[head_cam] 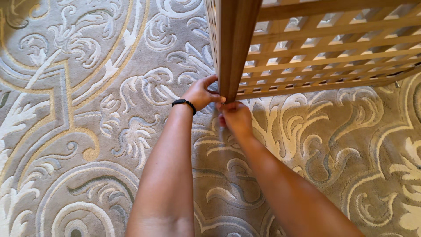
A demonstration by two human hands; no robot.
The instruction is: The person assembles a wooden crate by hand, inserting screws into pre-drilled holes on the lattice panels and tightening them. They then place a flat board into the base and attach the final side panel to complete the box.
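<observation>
A wooden lattice-sided piece of furniture [307, 48] stands on the patterned rug, its corner leg [232, 48] coming down toward me. My left hand [201, 93], with a black band on the wrist, grips the foot of that leg from the left. My right hand [236, 117] is curled under the bottom of the same leg, fingers closed; what they pinch is hidden. Both forearms reach up from the bottom of the view.
A grey rug [79, 109] with white and gold scroll patterns covers the whole floor in view. The furniture's slatted side [333, 66] runs off to the right along the top edge.
</observation>
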